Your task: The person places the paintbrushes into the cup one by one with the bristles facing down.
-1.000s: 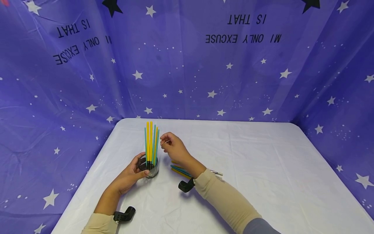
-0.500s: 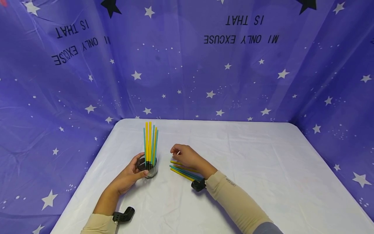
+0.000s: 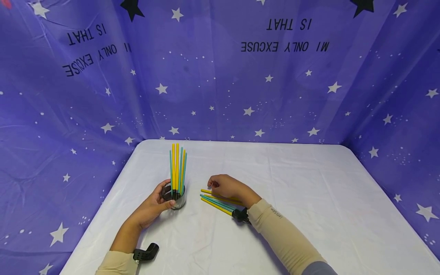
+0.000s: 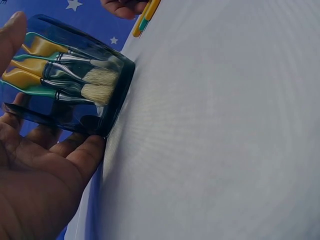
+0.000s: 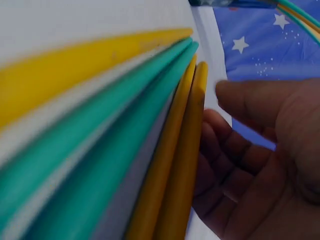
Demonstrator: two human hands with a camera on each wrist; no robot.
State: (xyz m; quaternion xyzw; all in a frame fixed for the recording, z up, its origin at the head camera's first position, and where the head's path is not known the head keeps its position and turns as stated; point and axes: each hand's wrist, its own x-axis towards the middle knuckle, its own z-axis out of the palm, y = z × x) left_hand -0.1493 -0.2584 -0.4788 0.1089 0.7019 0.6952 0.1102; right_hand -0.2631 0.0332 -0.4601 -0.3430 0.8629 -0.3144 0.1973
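Note:
A clear glass (image 3: 180, 202) on the left of the table holds several yellow and teal brushes (image 3: 177, 168), handles up; the left wrist view shows their pale bristles (image 4: 99, 86) at the glass bottom. My left hand (image 3: 151, 208) curls round the glass, thumb at its near side. Loose yellow and teal brushes (image 3: 216, 204) lie fanned out right of the glass. Over them is my right hand (image 3: 227, 186), fingers loosely bent. In the right wrist view the right hand (image 5: 260, 145) is beside a yellow handle (image 5: 192, 135), a gap between thumb and fingers; nothing is held.
The white-covered table (image 3: 292, 183) stretches right and back. A purple curtain (image 3: 220, 76) with stars and lettering stands behind and at both sides. Black wrist cameras sit on both wrists, the right one (image 3: 240, 215) over the loose brushes.
My right hand has moved from beside the upright brushes, rightward and down, to over the loose brushes. The left hand stays round the glass.

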